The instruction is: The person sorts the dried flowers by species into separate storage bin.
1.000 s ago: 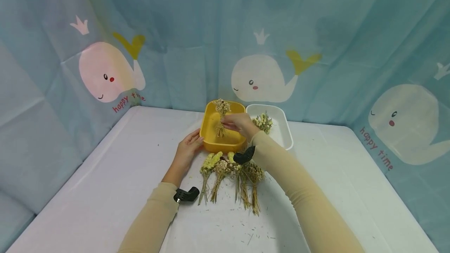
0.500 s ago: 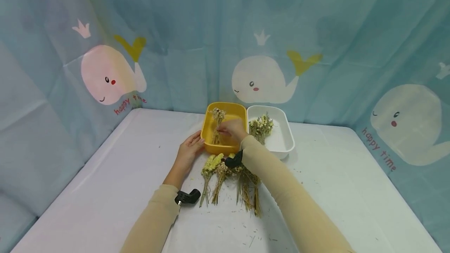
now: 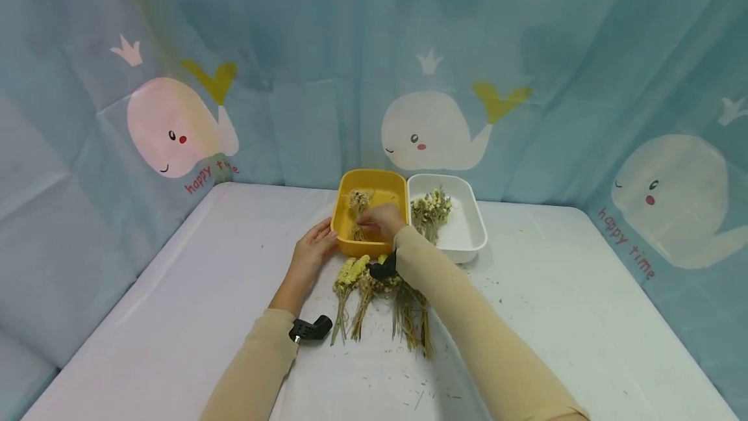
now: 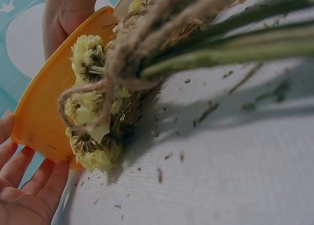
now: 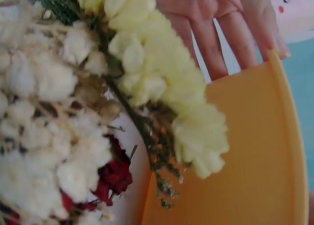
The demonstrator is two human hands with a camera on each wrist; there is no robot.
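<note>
In the head view my right hand [image 3: 382, 218] pinches the stems of a small bunch of dried flowers [image 3: 359, 201], its pale heads pointing to the back, low inside the yellow box [image 3: 382, 180]. The right fingertips are partly hidden behind that hand. My left hand [image 3: 312, 249] rests at the near left corner of the box. In the left wrist view its fingers [image 4: 55, 185] lie fairly straight with the tips on the outer wall. Several tied bunches, among them one with yellow heads [image 3: 350, 270], lie on the table before the box.
A white box [image 3: 464, 219] stands against the right side of the yellow one, with dried flowers [image 3: 432, 210] in its left part. Bits of stem [image 3: 417, 399] litter the white table [image 3: 193, 317]. A blue curtain [image 3: 304, 51] with whale prints hangs behind.
My right hand has moved down and slightly left with the bunch, from over the yellow box to low inside it. The left hand has stayed at the box's corner.
</note>
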